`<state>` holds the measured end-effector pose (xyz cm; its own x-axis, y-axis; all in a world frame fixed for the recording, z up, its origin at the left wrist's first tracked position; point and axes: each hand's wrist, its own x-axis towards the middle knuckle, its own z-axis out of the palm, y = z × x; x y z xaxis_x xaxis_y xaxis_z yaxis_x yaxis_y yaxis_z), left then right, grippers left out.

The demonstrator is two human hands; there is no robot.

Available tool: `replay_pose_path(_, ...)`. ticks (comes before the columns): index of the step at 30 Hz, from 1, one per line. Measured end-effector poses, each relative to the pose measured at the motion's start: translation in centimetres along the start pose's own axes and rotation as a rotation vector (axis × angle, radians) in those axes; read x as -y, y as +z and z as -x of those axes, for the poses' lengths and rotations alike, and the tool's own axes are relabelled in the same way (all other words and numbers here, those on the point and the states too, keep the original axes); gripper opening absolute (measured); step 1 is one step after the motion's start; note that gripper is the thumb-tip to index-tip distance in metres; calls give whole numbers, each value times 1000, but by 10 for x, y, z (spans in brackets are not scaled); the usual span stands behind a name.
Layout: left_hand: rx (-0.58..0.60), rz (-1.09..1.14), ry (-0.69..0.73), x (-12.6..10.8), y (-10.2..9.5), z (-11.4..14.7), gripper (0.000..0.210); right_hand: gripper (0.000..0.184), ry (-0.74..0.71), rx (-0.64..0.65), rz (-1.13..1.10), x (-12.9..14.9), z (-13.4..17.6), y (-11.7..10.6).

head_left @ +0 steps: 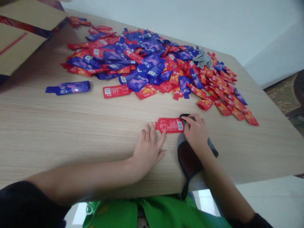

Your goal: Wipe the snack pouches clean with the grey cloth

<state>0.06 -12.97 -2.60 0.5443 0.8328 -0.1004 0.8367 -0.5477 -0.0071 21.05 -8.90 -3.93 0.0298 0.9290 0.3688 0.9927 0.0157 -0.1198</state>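
Note:
A flat red packet (171,125) with white print and a barcode lies in front of me on the table. My left hand (149,148) rests at its left end, fingers spread, fingertips touching the narrow tab and lower edge. My right hand (195,131) is closed at the packet's right end, with its fingers on the dark rim of a grey and black cloth piece (190,158). That cloth has a dark reddish panel and a narrow black tail hanging over the table's front edge. The right palm and forearm hide part of it.
A large heap of red and blue packets (147,63) spreads across the back of the wooden table (95,136). Grey crumpled cloth (203,59) lies on it. One blue packet (68,88) sits apart at left, near an open cardboard box (26,28).

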Motion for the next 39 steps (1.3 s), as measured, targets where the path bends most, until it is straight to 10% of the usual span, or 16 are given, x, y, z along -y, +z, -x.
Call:
replay_pose_path(5,-2,21,-39,2,-2,0,65,38,-133,-69,-93,24,1,-16)
replay_pose_path(13,32,16,-29,3,-6,-2,66,34,-399,209,-58,65,1,-9)
replay_pose_path(39,51,16,-45,3,-12,-4,64,37,-61,30,18,-13,12,-7)
